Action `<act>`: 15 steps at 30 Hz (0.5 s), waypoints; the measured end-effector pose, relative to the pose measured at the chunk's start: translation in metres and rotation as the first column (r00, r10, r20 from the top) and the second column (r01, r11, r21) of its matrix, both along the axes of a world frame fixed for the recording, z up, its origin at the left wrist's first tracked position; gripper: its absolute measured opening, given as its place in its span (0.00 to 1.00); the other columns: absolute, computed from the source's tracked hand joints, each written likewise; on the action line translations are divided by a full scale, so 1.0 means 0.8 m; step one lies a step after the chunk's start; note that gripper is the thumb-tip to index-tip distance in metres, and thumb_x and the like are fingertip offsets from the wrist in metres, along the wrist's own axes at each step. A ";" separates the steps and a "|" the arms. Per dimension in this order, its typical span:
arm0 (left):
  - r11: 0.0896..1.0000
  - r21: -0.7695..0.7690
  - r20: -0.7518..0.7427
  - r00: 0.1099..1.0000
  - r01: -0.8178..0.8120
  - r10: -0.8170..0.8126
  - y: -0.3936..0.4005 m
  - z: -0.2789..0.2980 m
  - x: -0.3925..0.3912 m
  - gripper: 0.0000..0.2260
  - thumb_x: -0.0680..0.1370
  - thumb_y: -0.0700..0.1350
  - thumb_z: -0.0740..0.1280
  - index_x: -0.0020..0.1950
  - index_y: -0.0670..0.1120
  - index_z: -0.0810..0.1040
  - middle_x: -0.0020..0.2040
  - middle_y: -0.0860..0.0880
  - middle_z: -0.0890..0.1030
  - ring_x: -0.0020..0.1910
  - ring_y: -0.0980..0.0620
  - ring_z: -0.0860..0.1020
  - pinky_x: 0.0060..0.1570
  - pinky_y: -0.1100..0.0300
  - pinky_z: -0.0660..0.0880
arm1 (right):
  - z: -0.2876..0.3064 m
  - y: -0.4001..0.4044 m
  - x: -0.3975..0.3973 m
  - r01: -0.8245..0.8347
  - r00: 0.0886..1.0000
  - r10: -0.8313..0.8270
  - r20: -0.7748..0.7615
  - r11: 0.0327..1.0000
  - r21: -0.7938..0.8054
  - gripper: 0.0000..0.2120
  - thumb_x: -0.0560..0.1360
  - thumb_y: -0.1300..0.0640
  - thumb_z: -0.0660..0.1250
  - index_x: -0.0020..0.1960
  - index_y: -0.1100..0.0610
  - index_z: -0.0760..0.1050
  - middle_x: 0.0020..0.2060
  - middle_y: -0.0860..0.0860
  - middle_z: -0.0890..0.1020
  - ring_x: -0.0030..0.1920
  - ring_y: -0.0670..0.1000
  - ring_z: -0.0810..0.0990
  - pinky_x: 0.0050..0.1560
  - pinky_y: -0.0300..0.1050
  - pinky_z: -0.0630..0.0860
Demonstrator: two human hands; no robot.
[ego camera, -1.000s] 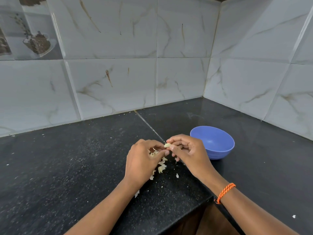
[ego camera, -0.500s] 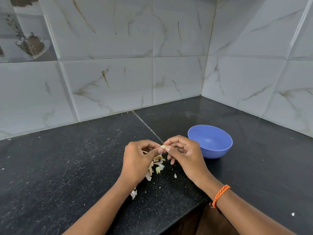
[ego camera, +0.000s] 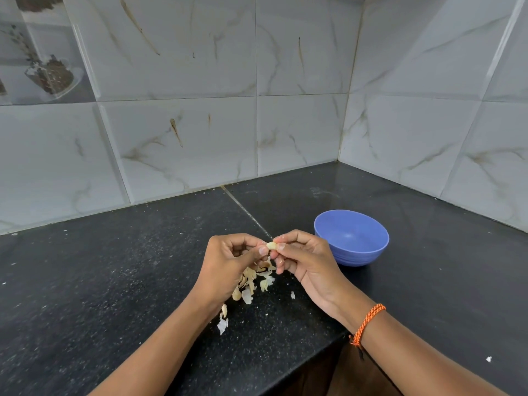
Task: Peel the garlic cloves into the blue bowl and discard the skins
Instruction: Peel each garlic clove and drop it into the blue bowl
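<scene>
Count: 1 garlic clove (ego camera: 271,245), 1 blue bowl (ego camera: 351,238), 1 heap of garlic skins (ego camera: 254,281), 2 hands. The clove is held above the black countertop (ego camera: 114,281), just left of the bowl and directly above the skins. The left hand (ego camera: 228,267) has its fingers curled and pinches the clove's left end with the thumb. The right hand (ego camera: 303,261) pinches the right end between thumb and forefinger; 1 orange wrist cord (ego camera: 368,321) sits behind it. The left hand hides part of the heap. The bowl's visible interior shows no cloves; its near floor is hidden behind the rim.
</scene>
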State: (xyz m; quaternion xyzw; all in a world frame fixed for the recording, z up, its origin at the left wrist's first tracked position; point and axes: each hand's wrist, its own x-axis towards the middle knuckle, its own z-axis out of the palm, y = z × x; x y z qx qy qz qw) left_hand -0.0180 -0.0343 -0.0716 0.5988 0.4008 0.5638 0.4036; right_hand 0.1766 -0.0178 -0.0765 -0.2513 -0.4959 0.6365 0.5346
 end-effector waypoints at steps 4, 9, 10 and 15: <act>1.000 0.002 0.023 1.000 -0.006 0.006 0.001 -0.001 0.001 0.04 0.81 0.38 0.75 0.50 0.40 0.89 0.42 0.41 0.88 0.38 0.49 0.83 0.40 0.59 0.80 | 0.001 -0.004 -0.003 -0.011 1.000 0.011 -0.013 1.000 0.010 0.05 0.80 0.70 0.69 0.55 0.68 0.81 0.43 0.64 0.84 0.39 0.55 0.80 0.41 0.45 0.81; 0.995 0.051 -0.127 0.988 -0.081 0.087 0.003 -0.004 0.006 0.04 0.85 0.42 0.71 0.52 0.45 0.85 0.43 0.47 0.86 0.37 0.51 0.82 0.39 0.52 0.81 | 0.002 -0.005 -0.003 0.146 0.925 -0.248 0.288 0.932 0.332 0.11 0.82 0.65 0.71 0.63 0.57 0.83 0.45 0.58 0.88 0.42 0.56 0.85 0.40 0.50 0.83; 0.993 0.064 -0.162 0.981 -0.098 0.107 0.003 -0.003 0.006 0.04 0.84 0.43 0.72 0.51 0.46 0.85 0.43 0.48 0.86 0.37 0.52 0.83 0.39 0.52 0.81 | 0.002 -0.004 -0.001 0.160 0.897 -0.293 0.332 0.914 0.374 0.10 0.82 0.64 0.72 0.62 0.55 0.84 0.46 0.55 0.88 0.43 0.55 0.86 0.39 0.51 0.84; 0.972 0.144 -0.320 0.921 -0.186 0.223 -0.002 -0.001 0.009 0.05 0.82 0.46 0.74 0.47 0.51 0.84 0.36 0.53 0.84 0.35 0.58 0.82 0.39 0.67 0.76 | -0.002 0.002 0.005 0.204 0.792 -0.431 0.431 0.854 0.479 0.07 0.79 0.60 0.75 0.55 0.50 0.87 0.50 0.46 0.87 0.50 0.53 0.86 0.46 0.54 0.86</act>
